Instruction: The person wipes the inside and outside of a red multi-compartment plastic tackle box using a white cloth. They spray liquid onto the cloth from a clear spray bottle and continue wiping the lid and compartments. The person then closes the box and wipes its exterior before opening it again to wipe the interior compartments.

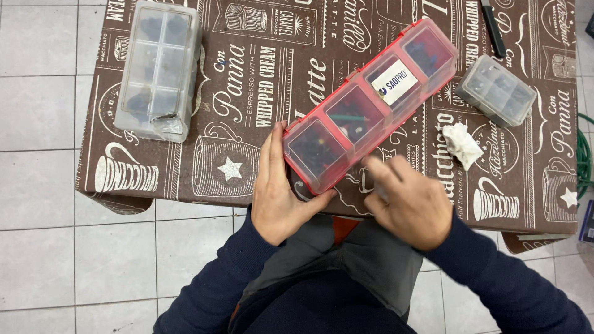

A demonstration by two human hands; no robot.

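Note:
A long red organiser box (371, 99) with a clear lid and several compartments lies diagonally on the brown printed tablecloth (247, 93). A white label sits on its lid. My left hand (275, 188) grips the box's near end, thumb under the corner and fingers along its left side. My right hand (408, 201) hovers just right of that end, blurred, fingers slightly spread and holding nothing.
A large clear compartment box (158, 68) stands at the table's far left. A small grey-clear box (496, 89) and a crumpled white tissue (461, 143) lie at the right. A dark pen-like tool (493, 28) lies at the top right. Tiled floor surrounds the table.

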